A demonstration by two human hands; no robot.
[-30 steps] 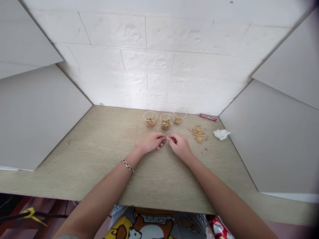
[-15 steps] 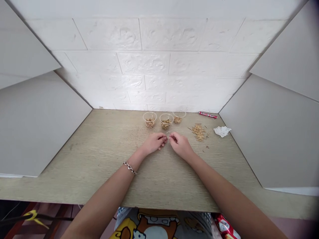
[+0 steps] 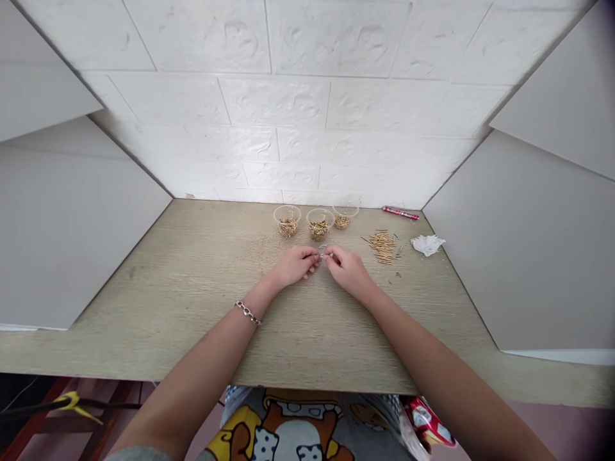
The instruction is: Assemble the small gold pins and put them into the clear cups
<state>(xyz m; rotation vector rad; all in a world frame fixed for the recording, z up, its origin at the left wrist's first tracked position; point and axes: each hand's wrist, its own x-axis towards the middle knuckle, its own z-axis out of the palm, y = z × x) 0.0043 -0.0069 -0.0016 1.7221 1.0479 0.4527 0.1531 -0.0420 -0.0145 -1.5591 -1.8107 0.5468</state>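
My left hand (image 3: 294, 265) and my right hand (image 3: 348, 269) meet fingertip to fingertip above the middle of the table. Both pinch a tiny metal pin (image 3: 321, 257) between them; most of it is covered by fingers, so its exact shape is unclear. Just beyond the hands stand clear plastic cups: a left cup (image 3: 287, 225), a middle cup (image 3: 319, 229) and a right cup (image 3: 342, 221), each with small gold-coloured metal parts inside. To the right of my right hand lies a loose pile of slim gold pins (image 3: 382, 247).
A crumpled white tissue or plastic piece (image 3: 427, 244) lies right of the pins, with a red wrapped stick (image 3: 401, 212) behind. Tiny gold bits (image 3: 259, 248) are scattered left of the cups. A white brick-pattern wall (image 3: 298, 102) and grey side panels (image 3: 528, 256) enclose the wooden table (image 3: 192, 307).
The view has tilted slightly, so the table and cups sit a little higher in the picture. Both hands keep their pinch at the same place by the cups.
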